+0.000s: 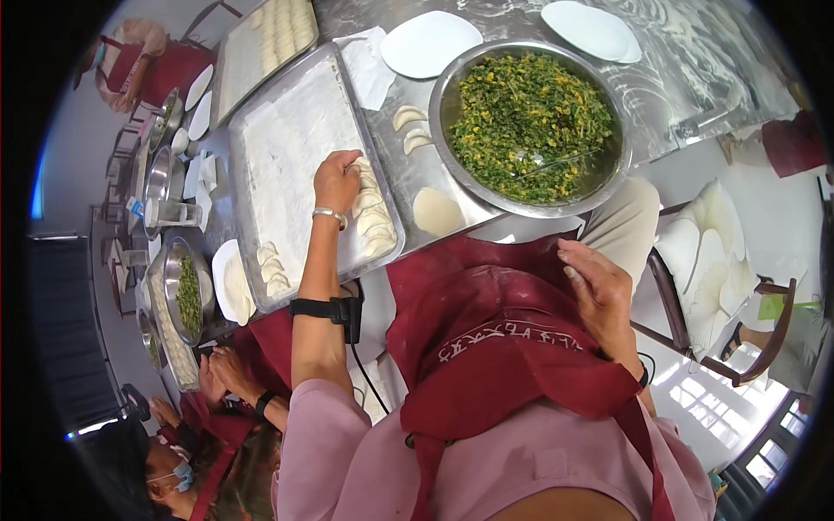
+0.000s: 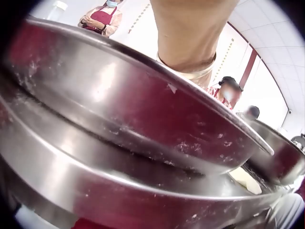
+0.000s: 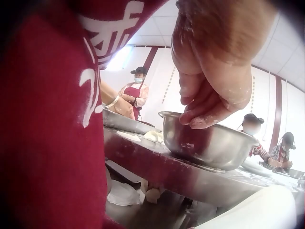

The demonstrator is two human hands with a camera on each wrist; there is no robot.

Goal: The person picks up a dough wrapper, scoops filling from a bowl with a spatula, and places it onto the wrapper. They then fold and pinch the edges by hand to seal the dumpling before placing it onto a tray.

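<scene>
In the head view the left hand (image 1: 337, 184) reaches into a floured metal tray (image 1: 395, 236), its fingers at the upper end of a row of white dumplings (image 1: 375, 221). Whether it grips one is hidden. The left wrist view shows the tray's side (image 2: 143, 95) and the wrist, with the fingers out of sight. The right hand (image 1: 601, 282) hangs by the red apron (image 1: 486, 347), below a steel bowl (image 1: 443, 148) of green and yellow filling (image 1: 530, 122). In the right wrist view its fingers (image 3: 205, 107) are loosely bent, holding nothing visible.
A round wrapper (image 1: 437, 213) and two dumplings (image 1: 417, 139) lie between tray and bowl. White plates (image 1: 430, 43) stand behind. Another tray (image 1: 228, 82) holds more dumplings. Other people work at the left, near a bowl of filling (image 1: 188, 295). A chair (image 1: 764, 347) stands at the right.
</scene>
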